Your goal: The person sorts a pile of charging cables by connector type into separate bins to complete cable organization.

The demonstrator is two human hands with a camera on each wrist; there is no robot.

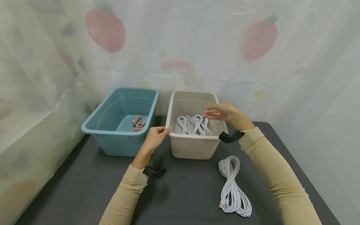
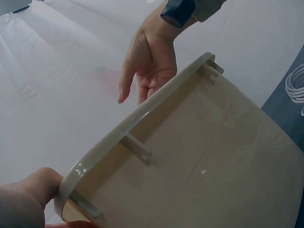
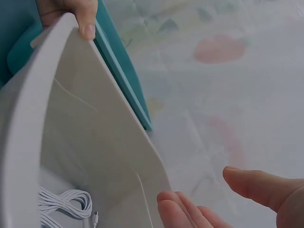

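Observation:
A beige bin (image 1: 194, 147) stands on the dark table with several coiled white cables (image 1: 195, 125) inside. My left hand (image 1: 161, 131) pinches the bin's near-left rim corner; the left wrist view shows its finger (image 2: 28, 194) on the rim (image 2: 142, 114). My right hand (image 1: 213, 114) hovers over the bin's right side with fingers straight and holds nothing. The right wrist view shows those fingertips (image 3: 190, 213) above the bin wall (image 3: 95, 142) and a cable coil (image 3: 61, 204) below.
A blue bin (image 1: 121, 122) to the left holds pinkish cables (image 1: 138, 122). One white cable bundle (image 1: 233, 187) lies on the table (image 1: 84, 187) in front of the beige bin. A patterned curtain (image 1: 180, 47) hangs close behind and to the sides.

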